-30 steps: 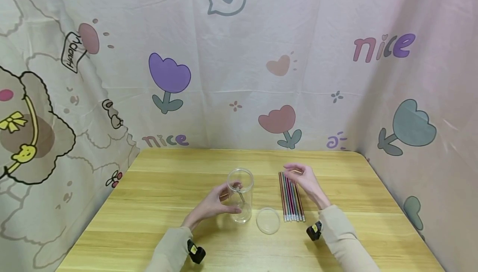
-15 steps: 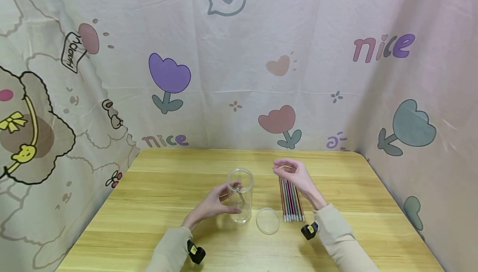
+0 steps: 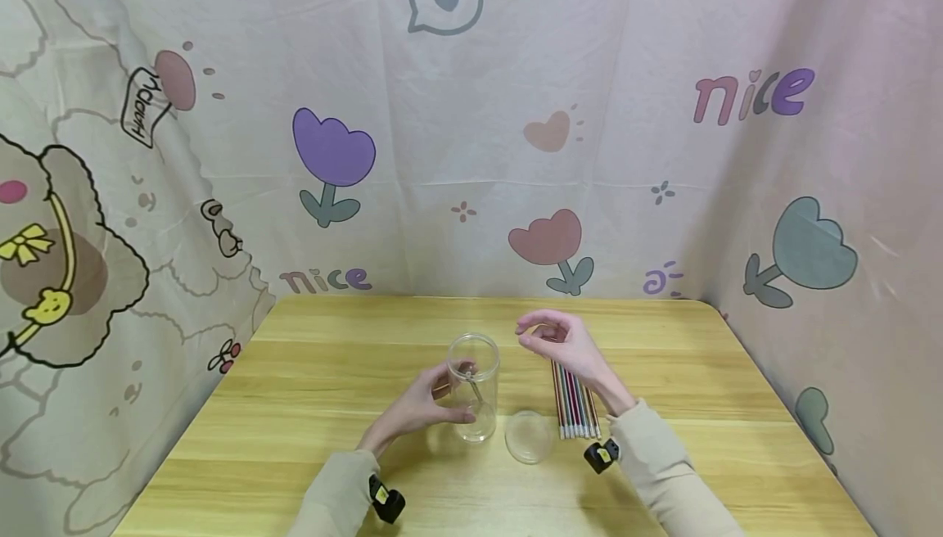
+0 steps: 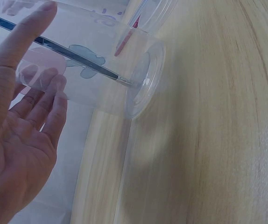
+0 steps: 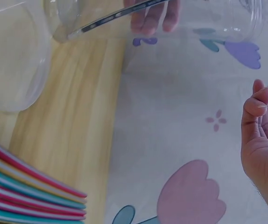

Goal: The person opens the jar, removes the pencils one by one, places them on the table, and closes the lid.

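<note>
My left hand (image 3: 423,402) grips a clear, tall jar (image 3: 482,421), thumb on the near side and fingers behind it. The jar is upright on the table and its mouth is uncovered. Inside leans one dark patterned pencil (image 4: 78,57), its metal-banded end at the jar's bottom. My right hand (image 3: 567,345) hovers beyond the far ends of a row of coloured pencils (image 3: 575,402), right of the jar. Its fingers (image 5: 253,126) are loosely bent, and no object shows between them. The row lies flat, with the banded ends towards me.
A round clear lid (image 3: 529,437) lies on the wooden table (image 3: 331,340) between the jar and the pencils. Behind the table hangs a pale printed cloth (image 3: 457,111), which continues along both sides. Each wrist carries a small black camera (image 3: 386,500).
My right hand has moved left from over the pencils' far ends towards the jar, rising slightly in the head view. The left hand and jar have stayed in place.
</note>
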A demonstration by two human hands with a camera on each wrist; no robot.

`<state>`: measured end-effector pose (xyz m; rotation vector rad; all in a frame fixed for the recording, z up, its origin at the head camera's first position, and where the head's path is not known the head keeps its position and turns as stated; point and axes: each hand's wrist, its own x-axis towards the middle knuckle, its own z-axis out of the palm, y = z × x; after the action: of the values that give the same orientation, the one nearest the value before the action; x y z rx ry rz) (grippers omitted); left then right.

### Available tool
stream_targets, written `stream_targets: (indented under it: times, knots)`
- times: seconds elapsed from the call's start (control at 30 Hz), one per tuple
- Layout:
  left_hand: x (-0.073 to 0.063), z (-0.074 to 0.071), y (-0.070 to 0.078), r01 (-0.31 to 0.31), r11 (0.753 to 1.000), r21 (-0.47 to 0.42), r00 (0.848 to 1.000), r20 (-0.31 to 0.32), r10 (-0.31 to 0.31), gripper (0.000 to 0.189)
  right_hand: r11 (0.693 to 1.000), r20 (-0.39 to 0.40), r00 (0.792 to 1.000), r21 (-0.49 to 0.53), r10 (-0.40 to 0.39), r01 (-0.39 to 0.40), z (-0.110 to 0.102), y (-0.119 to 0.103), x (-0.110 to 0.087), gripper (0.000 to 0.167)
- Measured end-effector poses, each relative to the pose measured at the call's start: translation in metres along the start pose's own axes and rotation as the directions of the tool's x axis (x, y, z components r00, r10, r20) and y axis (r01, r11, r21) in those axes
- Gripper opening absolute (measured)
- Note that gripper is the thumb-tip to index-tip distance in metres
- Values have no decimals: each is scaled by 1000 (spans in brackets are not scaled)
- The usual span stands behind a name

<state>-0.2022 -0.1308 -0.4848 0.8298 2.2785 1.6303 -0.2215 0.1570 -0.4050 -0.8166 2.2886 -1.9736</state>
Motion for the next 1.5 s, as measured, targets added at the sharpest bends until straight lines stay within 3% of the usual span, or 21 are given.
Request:
stream_targets:
  times: [0.43,0.83,1.03,1.2,1.33,1.5]
  knots:
    - [0,0,0,-5,1000,5,1000,6,5,77,996,124,992,-72,-37,46,14,-21,12,23]
    - [-1,-1,3,6,1000,-4,1000,12,-6,81,988,294,953,-103,-77,112,22,-34,31,21]
    - [-1,-1,3,4,1000,-5,1000,12,-4,81,971,380,924,-201,-46,131,26,-39,43,18]
    - [-2,-1,2,-1,1000,-6,1000,12,1,79,967,474,879,-201,-43,156,29,-38,51,20]
    - [-3,-1,3,6,1000,-5,1000,8,-5,78,953,530,845,-216,-68,212,33,-37,54,19]
    - [-2,-2,3,6,1000,0,1000,13,-6,77,924,560,824,-264,-86,276,36,-37,59,14]
